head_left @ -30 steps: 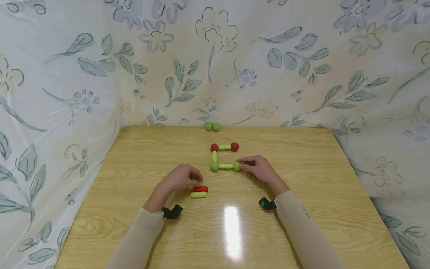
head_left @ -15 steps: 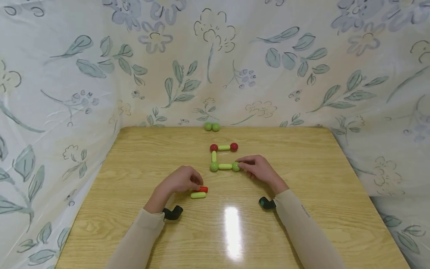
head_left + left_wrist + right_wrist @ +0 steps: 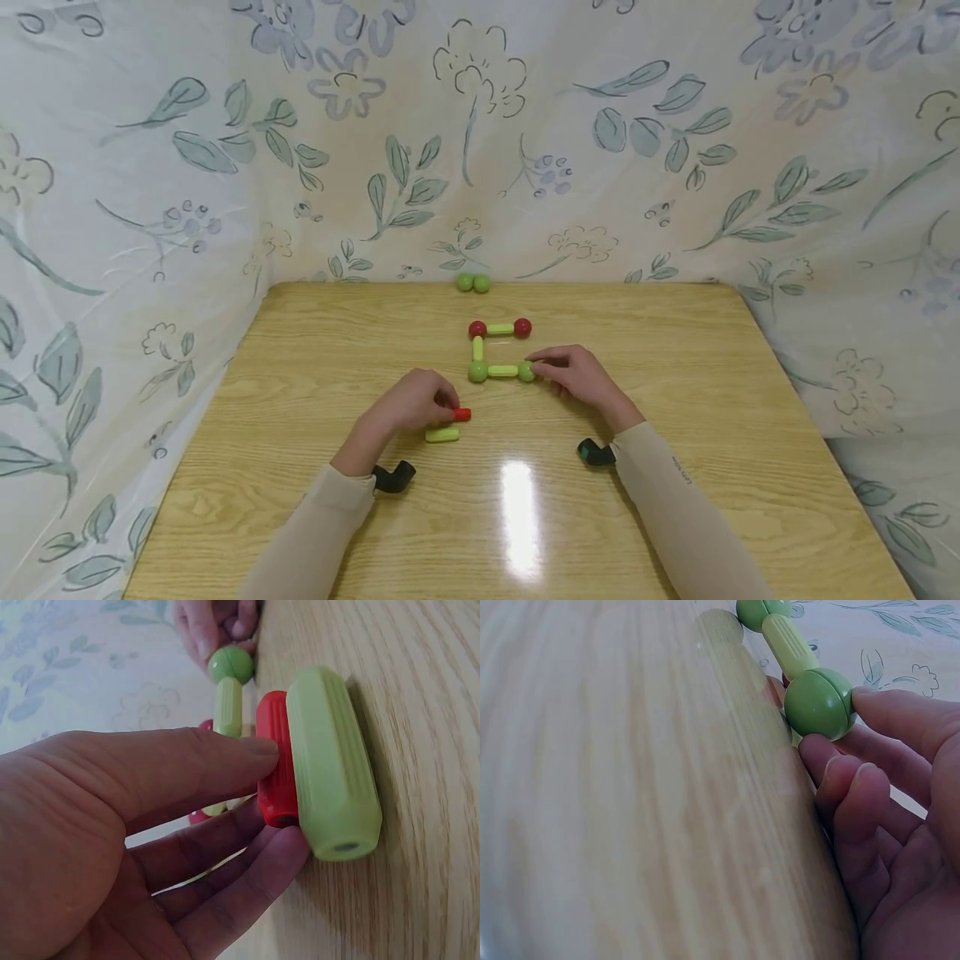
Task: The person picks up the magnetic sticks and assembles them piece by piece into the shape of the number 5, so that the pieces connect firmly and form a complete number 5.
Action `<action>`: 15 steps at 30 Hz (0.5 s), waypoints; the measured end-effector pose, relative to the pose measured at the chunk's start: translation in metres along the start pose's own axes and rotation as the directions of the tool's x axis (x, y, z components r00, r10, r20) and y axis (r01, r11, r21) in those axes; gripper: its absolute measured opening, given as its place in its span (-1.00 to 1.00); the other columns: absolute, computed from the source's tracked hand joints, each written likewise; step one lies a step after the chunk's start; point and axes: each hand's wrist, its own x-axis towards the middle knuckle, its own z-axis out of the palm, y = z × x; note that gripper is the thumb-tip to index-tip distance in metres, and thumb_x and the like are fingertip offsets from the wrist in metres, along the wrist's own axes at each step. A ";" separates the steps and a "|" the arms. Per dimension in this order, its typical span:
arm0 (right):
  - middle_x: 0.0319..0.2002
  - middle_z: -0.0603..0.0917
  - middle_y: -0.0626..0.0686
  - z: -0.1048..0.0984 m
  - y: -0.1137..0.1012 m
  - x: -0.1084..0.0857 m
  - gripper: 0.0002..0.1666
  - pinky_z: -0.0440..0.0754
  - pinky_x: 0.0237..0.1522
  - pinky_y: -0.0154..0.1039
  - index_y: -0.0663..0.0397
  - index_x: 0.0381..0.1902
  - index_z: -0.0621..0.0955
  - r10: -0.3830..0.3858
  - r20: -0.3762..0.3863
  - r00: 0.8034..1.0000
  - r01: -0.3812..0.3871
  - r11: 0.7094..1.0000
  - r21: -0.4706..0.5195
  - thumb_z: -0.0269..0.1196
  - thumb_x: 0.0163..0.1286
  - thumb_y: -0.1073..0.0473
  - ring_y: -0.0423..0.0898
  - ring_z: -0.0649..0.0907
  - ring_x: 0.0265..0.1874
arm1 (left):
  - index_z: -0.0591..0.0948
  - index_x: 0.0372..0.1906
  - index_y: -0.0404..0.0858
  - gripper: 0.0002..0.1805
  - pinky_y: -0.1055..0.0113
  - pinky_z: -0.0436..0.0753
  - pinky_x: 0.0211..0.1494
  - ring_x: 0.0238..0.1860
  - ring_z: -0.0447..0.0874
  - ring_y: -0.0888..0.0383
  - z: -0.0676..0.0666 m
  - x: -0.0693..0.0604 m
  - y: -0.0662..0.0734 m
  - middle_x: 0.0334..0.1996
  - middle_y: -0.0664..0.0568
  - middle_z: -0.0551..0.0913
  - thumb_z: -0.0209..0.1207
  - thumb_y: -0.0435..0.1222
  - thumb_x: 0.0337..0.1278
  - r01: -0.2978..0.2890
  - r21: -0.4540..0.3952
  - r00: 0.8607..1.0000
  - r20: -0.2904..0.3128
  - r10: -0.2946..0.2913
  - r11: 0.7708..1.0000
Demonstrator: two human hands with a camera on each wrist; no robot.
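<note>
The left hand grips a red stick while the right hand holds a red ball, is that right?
Not quite: the ball held by the right hand is green, as the right wrist view shows. The left hand does grip a red stick.

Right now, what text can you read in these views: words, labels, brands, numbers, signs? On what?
Nothing readable.
Right sleeve: one short line of dark lettering, too small and blurred to read.
Red bar, yellow-green bar beside it, green ball at the right hand: no text on the sides that show.
Backdrop: floral print, no text seen.
</note>
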 end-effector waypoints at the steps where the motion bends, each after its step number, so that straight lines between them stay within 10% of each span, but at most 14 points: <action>1: -0.44 0.67 0.07 0.000 0.000 0.000 -0.62 0.63 -0.49 -0.23 -0.01 0.20 0.80 0.000 -0.001 1.000 0.000 1.000 -0.002 0.37 0.61 -0.06 -0.04 0.59 -0.58 | 0.84 -0.24 -0.20 -0.98 0.21 0.62 -0.13 -0.32 0.60 0.15 0.001 0.001 0.001 -0.42 0.19 0.70 0.46 -0.35 0.35 -0.003 0.001 1.000 0.001 0.003 1.000; 15: -0.42 0.70 0.07 0.002 0.001 0.000 -0.63 0.64 -0.50 -0.21 -0.01 0.17 0.81 -0.007 -0.007 1.000 0.007 1.000 -0.005 0.38 0.60 -0.07 -0.02 0.61 -0.56 | 0.83 -0.19 -0.18 -0.96 0.25 0.63 -0.15 -0.29 0.62 0.15 0.019 0.012 0.013 -0.33 0.14 0.73 0.48 -0.33 0.32 0.012 -0.203 0.992 -0.118 -0.037 0.979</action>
